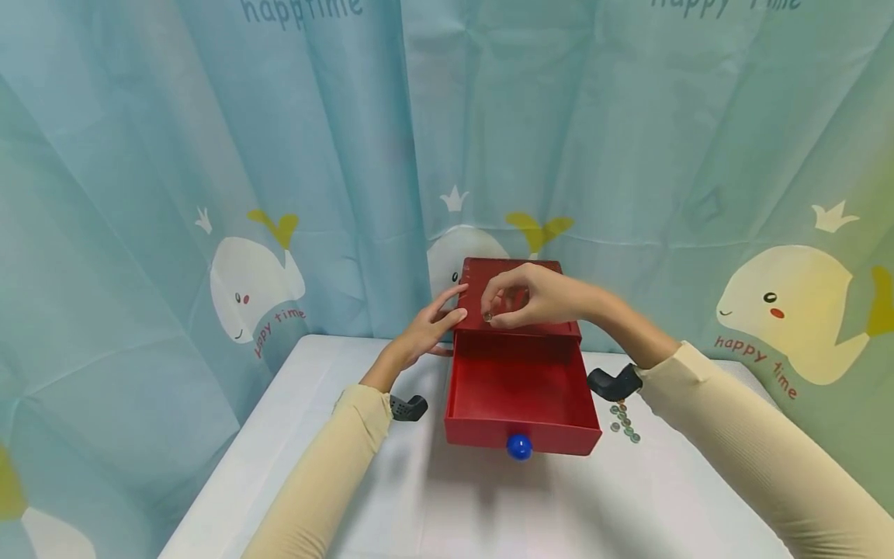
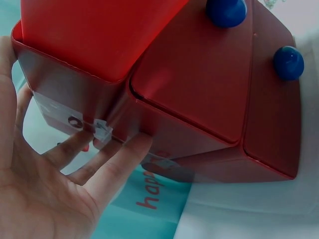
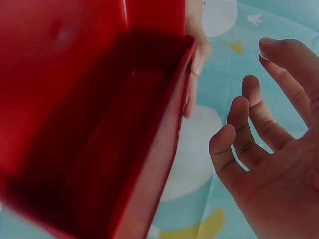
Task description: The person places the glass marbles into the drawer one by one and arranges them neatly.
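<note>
A red drawer box (image 1: 468,272) stands on the table with its top drawer (image 1: 517,388) pulled out; the drawer's inner floor shows bare red. A blue knob (image 1: 519,447) sits on the drawer's front. My left hand (image 1: 422,330) rests against the box's left side, fingers (image 2: 119,164) fairly straight and spread, thumb at the top edge. Above the box top, my right hand (image 1: 534,295) pinches a small round dark piece (image 1: 487,317) between thumb and forefinger. In the right wrist view, that hand's other fingers (image 3: 239,114) are loosely bent, and the piece is mostly hidden.
Several small round greenish pieces (image 1: 625,421) lie on the white table (image 1: 363,497), right of the drawer. Lower drawers with blue knobs (image 2: 288,63) show in the left wrist view. A blue-green curtain (image 1: 349,155) with whale prints hangs behind the box.
</note>
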Demonstrator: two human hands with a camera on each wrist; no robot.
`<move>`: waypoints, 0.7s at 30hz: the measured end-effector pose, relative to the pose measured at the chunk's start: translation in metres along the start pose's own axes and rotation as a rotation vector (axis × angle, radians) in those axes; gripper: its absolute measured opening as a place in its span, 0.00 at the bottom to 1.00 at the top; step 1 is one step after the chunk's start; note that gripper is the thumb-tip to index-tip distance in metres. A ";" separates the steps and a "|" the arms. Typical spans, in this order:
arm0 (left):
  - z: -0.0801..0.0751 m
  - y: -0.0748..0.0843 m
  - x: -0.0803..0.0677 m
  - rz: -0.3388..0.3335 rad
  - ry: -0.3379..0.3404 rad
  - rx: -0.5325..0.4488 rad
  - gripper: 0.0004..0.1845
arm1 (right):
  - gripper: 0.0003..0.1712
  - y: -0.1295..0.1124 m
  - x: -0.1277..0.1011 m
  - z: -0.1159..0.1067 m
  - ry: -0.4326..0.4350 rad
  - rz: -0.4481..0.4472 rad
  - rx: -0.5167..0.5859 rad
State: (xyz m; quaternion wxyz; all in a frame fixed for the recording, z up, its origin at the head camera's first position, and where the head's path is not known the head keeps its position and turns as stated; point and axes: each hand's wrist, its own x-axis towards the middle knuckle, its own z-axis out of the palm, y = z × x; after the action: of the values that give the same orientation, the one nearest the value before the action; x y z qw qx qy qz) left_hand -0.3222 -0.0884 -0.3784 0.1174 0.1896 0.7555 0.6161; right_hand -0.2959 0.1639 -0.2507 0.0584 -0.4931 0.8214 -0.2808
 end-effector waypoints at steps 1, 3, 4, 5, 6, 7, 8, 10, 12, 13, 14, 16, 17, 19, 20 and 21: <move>0.000 0.000 0.000 -0.002 0.000 -0.001 0.32 | 0.07 0.000 0.002 0.002 -0.003 -0.004 0.000; 0.000 0.001 0.000 -0.006 0.000 -0.004 0.32 | 0.07 0.000 0.006 0.006 -0.010 -0.009 0.001; 0.000 0.001 0.000 -0.008 0.000 -0.005 0.31 | 0.07 0.000 0.007 0.007 -0.012 -0.008 0.003; -0.001 0.001 0.000 -0.009 0.001 -0.005 0.31 | 0.08 -0.001 0.008 0.009 -0.014 -0.007 0.008; -0.001 0.001 0.000 -0.007 0.000 -0.006 0.31 | 0.08 -0.001 0.010 0.010 -0.016 -0.005 0.010; -0.001 0.001 0.000 -0.005 -0.001 -0.008 0.31 | 0.08 -0.001 0.010 0.011 -0.017 -0.003 0.011; -0.001 0.001 0.000 -0.003 -0.002 -0.008 0.31 | 0.08 -0.001 0.011 0.013 -0.018 0.001 0.014; 0.000 0.001 0.000 -0.001 -0.004 -0.010 0.31 | 0.08 -0.001 0.012 0.015 -0.019 0.009 0.018; 0.000 0.001 0.000 0.002 -0.006 -0.012 0.31 | 0.07 0.000 0.012 0.016 -0.021 0.015 0.017; 0.001 0.001 0.000 0.003 -0.007 -0.012 0.31 | 0.07 0.000 0.012 0.017 -0.021 0.018 0.019; 0.001 0.001 0.000 0.005 -0.007 -0.011 0.31 | 0.07 0.000 0.012 0.017 -0.022 0.021 0.021; 0.001 0.002 -0.001 0.008 -0.007 -0.010 0.31 | 0.07 0.000 0.012 0.018 -0.022 0.024 0.020; 0.001 0.002 -0.001 0.007 -0.006 -0.010 0.31 | 0.07 0.000 0.012 0.019 -0.022 0.026 0.020; 0.002 0.003 -0.001 0.004 -0.005 -0.009 0.31 | 0.07 0.000 0.012 0.019 -0.021 0.032 0.018; 0.002 0.003 -0.001 0.005 -0.005 -0.008 0.31 | 0.07 0.000 0.012 0.020 -0.020 0.034 0.017; 0.001 0.003 -0.001 0.006 -0.005 -0.008 0.31 | 0.07 0.000 0.012 0.020 -0.021 0.037 0.017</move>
State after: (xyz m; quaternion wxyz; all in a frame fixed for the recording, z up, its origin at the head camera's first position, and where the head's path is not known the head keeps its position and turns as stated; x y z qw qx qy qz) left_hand -0.3201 -0.0872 -0.3763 0.1181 0.1927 0.7521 0.6190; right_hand -0.2948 0.1456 -0.2651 0.0764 -0.4803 0.8272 -0.2815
